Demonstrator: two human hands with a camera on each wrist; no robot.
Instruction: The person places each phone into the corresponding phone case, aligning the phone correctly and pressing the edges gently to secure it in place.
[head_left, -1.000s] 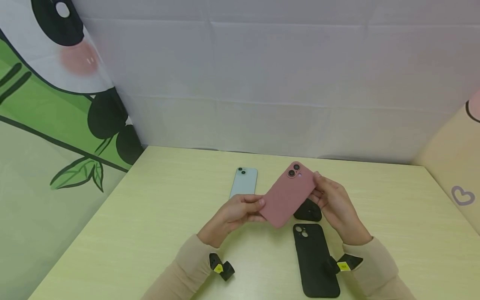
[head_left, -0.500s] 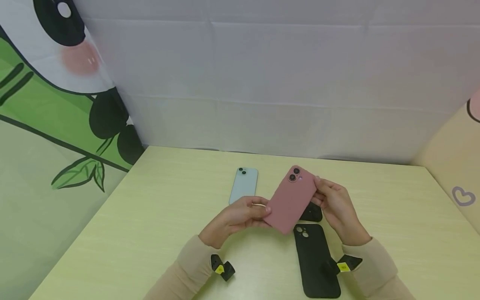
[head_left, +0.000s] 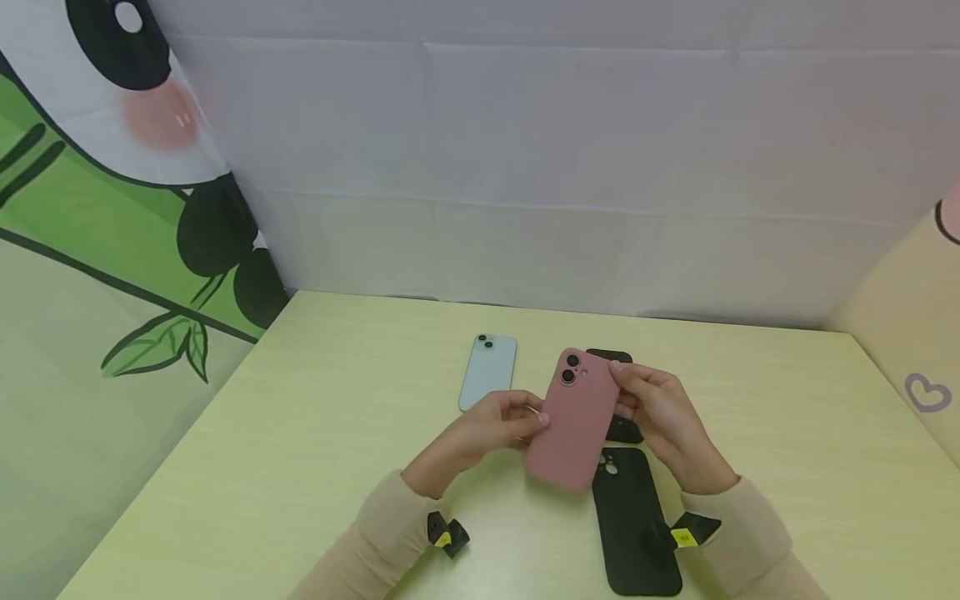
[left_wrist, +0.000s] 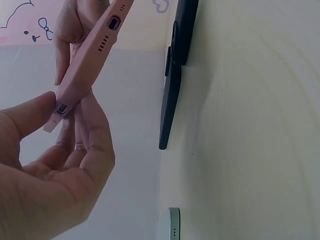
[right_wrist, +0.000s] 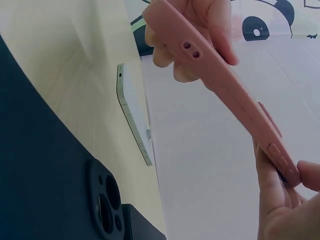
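Note:
Both hands hold a pink phone case (head_left: 576, 425) with two camera lenses showing at its upper left, raised above the table. The left hand (head_left: 487, 429) pinches its left edge between thumb and fingers; the right hand (head_left: 667, 417) pinches its upper right edge. In the left wrist view, ports and speaker holes show along the narrow edge of the pink case (left_wrist: 90, 62). In the right wrist view, the side of the pink case (right_wrist: 225, 85) has buttons near the right thumb.
A light blue phone (head_left: 487, 371) lies behind the left hand. Behind the pink case lies a black phone (head_left: 624, 430), partly covered. A black case (head_left: 637, 525) with camera cutouts lies nearer the front, beside the right wrist. A pale wall (head_left: 525, 167) stands behind the table (head_left: 315, 375).
The pink case has turned more upright and moved slightly left and down, uncovering the top of the black phone behind it. Both hands have kept their hold.

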